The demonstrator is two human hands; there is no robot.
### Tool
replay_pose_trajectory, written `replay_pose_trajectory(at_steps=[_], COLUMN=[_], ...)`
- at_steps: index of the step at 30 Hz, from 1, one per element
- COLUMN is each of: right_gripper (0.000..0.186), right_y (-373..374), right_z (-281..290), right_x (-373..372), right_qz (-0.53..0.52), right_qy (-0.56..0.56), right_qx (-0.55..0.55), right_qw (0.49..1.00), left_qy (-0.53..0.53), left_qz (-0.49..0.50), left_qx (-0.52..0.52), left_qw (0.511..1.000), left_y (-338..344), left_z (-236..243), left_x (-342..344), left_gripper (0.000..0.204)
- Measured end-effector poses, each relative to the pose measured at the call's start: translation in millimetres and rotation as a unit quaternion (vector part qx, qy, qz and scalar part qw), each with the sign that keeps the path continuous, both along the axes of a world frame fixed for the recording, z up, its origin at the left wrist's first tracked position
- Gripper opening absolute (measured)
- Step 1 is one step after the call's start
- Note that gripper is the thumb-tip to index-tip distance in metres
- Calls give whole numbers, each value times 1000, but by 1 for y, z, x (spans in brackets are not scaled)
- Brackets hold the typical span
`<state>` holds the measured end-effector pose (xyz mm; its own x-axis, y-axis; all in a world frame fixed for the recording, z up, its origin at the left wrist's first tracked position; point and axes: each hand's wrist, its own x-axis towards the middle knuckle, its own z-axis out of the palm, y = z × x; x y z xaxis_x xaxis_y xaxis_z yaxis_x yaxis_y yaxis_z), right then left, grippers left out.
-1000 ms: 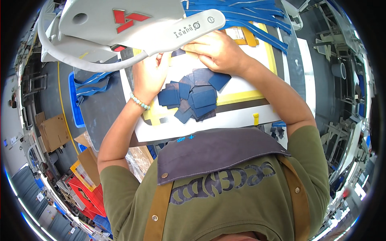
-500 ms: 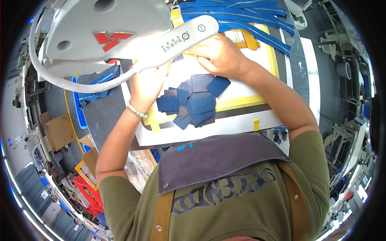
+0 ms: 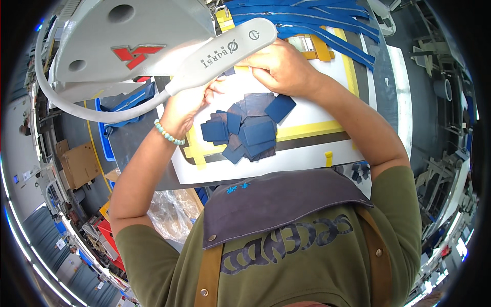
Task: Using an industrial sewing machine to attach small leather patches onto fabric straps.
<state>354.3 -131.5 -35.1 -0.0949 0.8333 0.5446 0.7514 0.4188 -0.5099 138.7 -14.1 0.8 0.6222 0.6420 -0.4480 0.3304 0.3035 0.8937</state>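
Note:
My left hand (image 3: 190, 102), a beaded bracelet on its wrist, is beside the sewing machine (image 3: 128, 36), partly covered by the lamp. Its curled fingertips show under the lamp's edge; what they hold, if anything, cannot be made out. A small dark blue piece (image 3: 228, 71) lies just past them. My right hand (image 3: 286, 69) is closed, its fingers bent towards the left and their tips partly behind the lamp (image 3: 220, 56); whatever they pinch is hidden. Between my forearms lies a loose pile of dark blue rectangular patches (image 3: 258, 133), nearer to me than both hands.
Blue zippers (image 3: 317, 23) lie heaped at the far side, near a brown strap piece (image 3: 322, 46). Yellow tape (image 3: 312, 130) edges the white work surface (image 3: 230, 174). At the left are a blue bin (image 3: 106, 138) and a cardboard box (image 3: 82, 166). The lamp's cable loops across the machine.
My left hand has drawn slightly left and towards me, and its fingertips now show below the lamp. The right hand stays almost in place. The whole view has shifted a little.

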Motion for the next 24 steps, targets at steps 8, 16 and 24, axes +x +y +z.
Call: replay_pose_trajectory(at_steps=[8, 16, 24], right_gripper=[24, 24, 25], right_y=[-1, -1, 0], right_z=[2, -5, -3], right_x=[1, -5, -4], right_qz=[16, 3, 10], right_qy=[-50, -167, -196], right_qx=[14, 64, 59], right_qw=[999, 984, 979], left_qy=[-7, 13, -13], left_qz=[15, 17, 14], left_qx=[151, 79, 43], left_qw=[988, 997, 999], left_y=[1, -1, -4], left_z=[-6, -3, -11], left_x=[-9, -4, -9], left_gripper=[17, 16, 18])
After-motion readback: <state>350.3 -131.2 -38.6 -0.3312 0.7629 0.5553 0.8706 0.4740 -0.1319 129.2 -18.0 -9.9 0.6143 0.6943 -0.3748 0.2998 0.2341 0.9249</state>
